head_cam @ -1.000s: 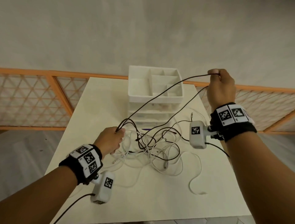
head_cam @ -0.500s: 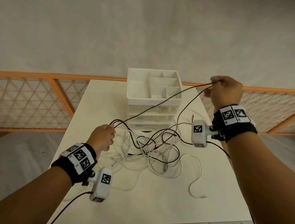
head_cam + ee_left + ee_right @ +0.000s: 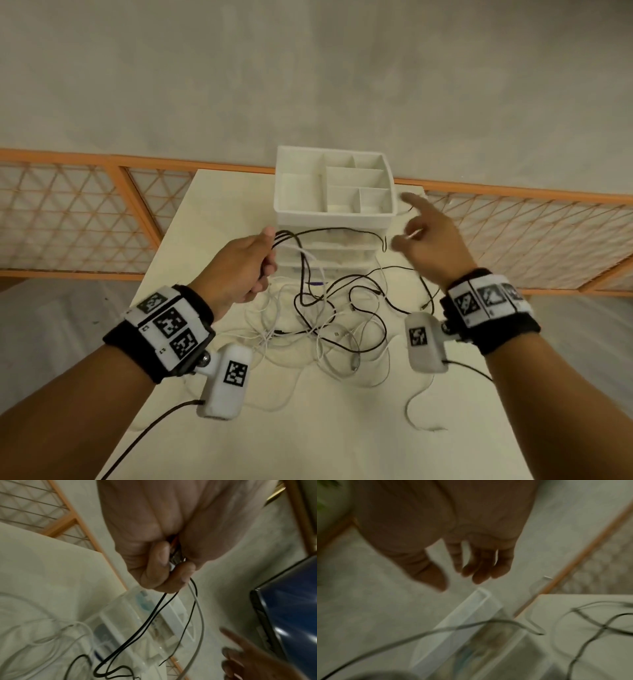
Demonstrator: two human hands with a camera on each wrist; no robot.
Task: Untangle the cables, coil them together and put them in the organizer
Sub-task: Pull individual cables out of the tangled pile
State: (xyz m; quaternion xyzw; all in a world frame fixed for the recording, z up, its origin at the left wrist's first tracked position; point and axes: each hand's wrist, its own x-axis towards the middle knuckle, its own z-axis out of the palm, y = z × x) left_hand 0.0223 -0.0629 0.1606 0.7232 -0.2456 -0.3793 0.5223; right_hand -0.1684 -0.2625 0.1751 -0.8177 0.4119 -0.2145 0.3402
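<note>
A tangle of black and white cables (image 3: 329,318) lies on the white table (image 3: 325,428) in front of the white organizer (image 3: 334,186). My left hand (image 3: 246,263) is raised and grips a bunch of black and white cables (image 3: 173,608) near their ends, and the strands hang down to the pile. A black strand (image 3: 342,231) arcs from that hand across the organizer's drawers, its free end dangling near my right hand (image 3: 428,240). That hand hovers beside the organizer with fingers spread and holds nothing (image 3: 471,566).
The organizer has a compartmented top tray over clear drawers (image 3: 329,253). An orange lattice railing (image 3: 68,212) runs behind the table. A loose white cable (image 3: 411,407) trails toward the table's right edge. A dark screen (image 3: 291,608) shows in the left wrist view.
My right hand has let go of the black cable and opened, dropping lower beside the organizer. My left hand has risen toward the organizer with its bunch of cables.
</note>
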